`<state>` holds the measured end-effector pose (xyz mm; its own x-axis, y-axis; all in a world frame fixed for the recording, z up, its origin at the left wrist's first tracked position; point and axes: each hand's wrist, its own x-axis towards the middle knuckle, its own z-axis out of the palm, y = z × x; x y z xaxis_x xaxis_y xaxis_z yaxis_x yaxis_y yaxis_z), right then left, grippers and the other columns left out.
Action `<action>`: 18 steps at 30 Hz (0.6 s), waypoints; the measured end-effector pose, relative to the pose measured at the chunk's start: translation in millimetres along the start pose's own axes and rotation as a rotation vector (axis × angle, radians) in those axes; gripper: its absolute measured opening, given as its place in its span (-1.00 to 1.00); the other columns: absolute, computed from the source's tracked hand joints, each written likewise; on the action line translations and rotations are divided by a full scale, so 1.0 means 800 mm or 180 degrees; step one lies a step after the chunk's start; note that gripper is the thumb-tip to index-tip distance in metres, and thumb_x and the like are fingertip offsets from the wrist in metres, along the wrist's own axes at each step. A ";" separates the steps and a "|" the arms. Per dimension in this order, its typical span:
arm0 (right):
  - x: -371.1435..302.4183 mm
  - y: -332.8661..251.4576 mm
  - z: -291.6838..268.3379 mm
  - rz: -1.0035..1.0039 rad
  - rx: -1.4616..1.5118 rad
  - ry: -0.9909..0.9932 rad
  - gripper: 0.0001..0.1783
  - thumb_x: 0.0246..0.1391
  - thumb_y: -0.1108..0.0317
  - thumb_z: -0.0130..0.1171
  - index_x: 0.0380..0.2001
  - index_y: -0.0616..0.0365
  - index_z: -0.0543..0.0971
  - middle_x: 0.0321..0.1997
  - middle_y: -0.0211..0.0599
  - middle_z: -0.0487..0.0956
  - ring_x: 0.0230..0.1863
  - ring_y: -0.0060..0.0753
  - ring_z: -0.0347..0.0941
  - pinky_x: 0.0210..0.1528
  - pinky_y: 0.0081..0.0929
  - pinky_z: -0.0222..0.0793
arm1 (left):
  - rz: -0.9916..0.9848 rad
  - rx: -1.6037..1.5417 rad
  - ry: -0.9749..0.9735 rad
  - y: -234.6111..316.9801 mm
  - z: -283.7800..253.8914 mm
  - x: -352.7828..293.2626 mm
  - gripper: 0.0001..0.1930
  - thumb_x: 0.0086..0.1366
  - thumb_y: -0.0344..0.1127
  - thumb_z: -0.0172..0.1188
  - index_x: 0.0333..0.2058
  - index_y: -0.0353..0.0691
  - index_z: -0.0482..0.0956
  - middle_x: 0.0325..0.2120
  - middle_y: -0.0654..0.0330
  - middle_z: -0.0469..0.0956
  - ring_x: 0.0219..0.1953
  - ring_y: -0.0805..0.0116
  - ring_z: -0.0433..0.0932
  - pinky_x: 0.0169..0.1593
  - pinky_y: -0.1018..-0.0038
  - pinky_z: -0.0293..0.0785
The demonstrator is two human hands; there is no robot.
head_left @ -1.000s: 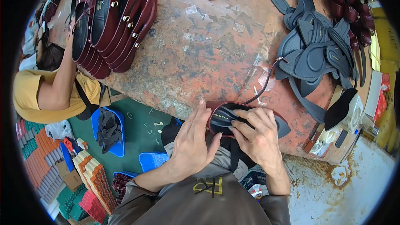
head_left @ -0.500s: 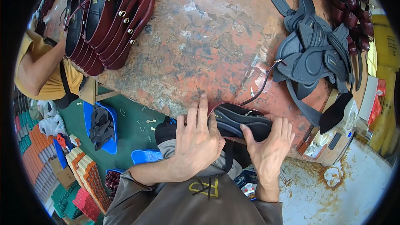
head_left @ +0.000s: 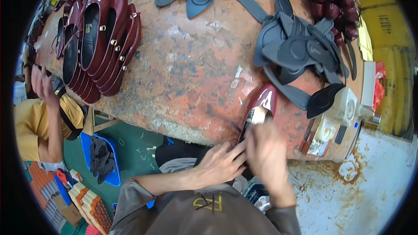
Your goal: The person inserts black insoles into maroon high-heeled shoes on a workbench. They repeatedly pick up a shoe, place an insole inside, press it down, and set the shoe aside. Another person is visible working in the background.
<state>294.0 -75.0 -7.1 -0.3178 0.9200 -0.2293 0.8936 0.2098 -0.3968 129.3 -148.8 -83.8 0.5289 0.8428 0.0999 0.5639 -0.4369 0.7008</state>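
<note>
A glossy burgundy shoe (head_left: 265, 98) lies at the table's near edge, its toe pointing away from me. My left hand (head_left: 222, 163) is closed at the heel end, fingers against its left side. Over the opening is my right hand (head_left: 266, 148), smeared by motion, so its fingers cannot be made out. A pale cream patch (head_left: 257, 115) shows at the shoe's opening, just beyond that hand; what it is I cannot tell. Both hands cover the heel and most of the inside. Beyond the shoe to the right lies a heap of dark grey insoles (head_left: 300, 52).
Nested burgundy buckled shoes (head_left: 102, 47) stand at the left, more glossy shoes (head_left: 333, 8) at the far right. Further grey insoles (head_left: 202, 2) lie at the back. A co-worker's arm (head_left: 52, 124) is on the left, near a blue bin (head_left: 114, 165). A white container (head_left: 346, 106) sits right.
The shoe has turned from lying sideways to toe-away. My right hand has swung in over its opening, and my left hand has shifted to its heel. The co-worker's hand has risen.
</note>
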 end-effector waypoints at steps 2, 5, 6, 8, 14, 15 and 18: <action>-0.076 -0.037 0.014 -0.0163 -0.0506 -0.0034 -0.15 0.08 0.16 0.45 0.32 0.54 0.47 0.39 0.41 0.50 0.31 0.43 0.53 0.33 0.14 0.50 | -0.0346 -0.0229 -0.0259 0.002 0.027 0.005 -0.64 0.22 -0.18 0.32 -0.05 -0.21 0.70 0.10 0.05 0.55 -0.14 0.03 0.47 -0.12 0.14 0.53; -0.070 -0.043 0.025 0.0206 -0.0313 -0.0455 0.17 0.14 -0.09 0.41 0.52 0.59 0.16 0.62 0.53 0.12 0.67 0.49 0.01 0.65 0.36 -0.13 | -0.0452 -0.0087 -0.0220 0.005 0.038 0.014 -0.50 0.27 -0.10 0.28 0.13 -0.21 0.63 0.06 0.05 0.55 -0.11 -0.01 0.43 -0.05 0.10 0.44; -0.046 -0.022 0.043 0.0241 -0.0233 -0.0198 0.21 0.16 -0.21 0.34 0.52 0.59 0.16 0.63 0.49 0.12 0.68 0.48 -0.04 0.66 0.37 -0.22 | -0.0570 -0.0110 -0.0255 0.010 0.033 0.022 -0.48 0.27 -0.10 0.28 0.15 -0.23 0.62 0.08 0.06 0.54 -0.10 -0.02 0.43 -0.04 0.09 0.44; 0.002 0.000 0.045 0.0387 0.0135 -0.0133 0.26 0.20 -0.36 0.23 0.54 0.59 0.15 0.67 0.39 0.10 0.70 0.47 -0.10 0.66 0.44 -0.32 | -0.0661 -0.0244 -0.0154 0.009 0.042 0.026 -0.45 0.26 -0.11 0.27 0.16 -0.29 0.59 0.21 0.04 0.49 -0.09 -0.03 0.42 -0.04 0.10 0.44; -0.031 0.005 0.071 0.0277 -0.0289 0.0206 0.21 0.26 -0.38 0.18 0.45 0.67 0.23 0.58 0.47 0.21 0.65 0.39 0.05 0.67 0.43 -0.35 | -0.0243 0.0509 -0.0107 -0.002 0.067 0.020 -0.49 0.20 -0.11 0.34 0.06 -0.30 0.70 0.04 -0.03 0.60 -0.09 0.00 0.50 -0.08 0.05 0.51; 0.002 0.019 0.068 0.0330 -0.0402 0.0401 0.20 0.26 -0.42 0.17 0.40 0.67 0.30 0.50 0.49 0.32 0.59 0.36 0.20 0.67 0.42 -0.31 | -0.0291 0.0508 -0.0311 -0.005 0.078 0.022 -0.51 0.19 -0.07 0.38 0.00 -0.29 0.74 -0.09 -0.03 0.65 -0.08 0.01 0.53 -0.09 0.05 0.53; 0.046 0.010 0.044 0.0477 -0.0188 0.0066 0.02 0.29 -0.39 0.17 0.17 0.60 0.46 0.19 0.43 0.53 0.36 0.38 0.41 0.64 0.41 -0.21 | -0.0282 0.0528 -0.0289 0.011 0.035 0.027 -0.49 0.15 0.03 0.48 -0.12 -0.31 0.76 -0.24 -0.02 0.67 -0.03 -0.06 0.57 -0.05 0.08 0.56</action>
<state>278.5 -51.3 -50.1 -0.1734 0.9490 -0.2634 0.9478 0.0881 -0.3066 163.3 -143.3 -95.4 0.5235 0.8516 -0.0263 0.7034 -0.4145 0.5774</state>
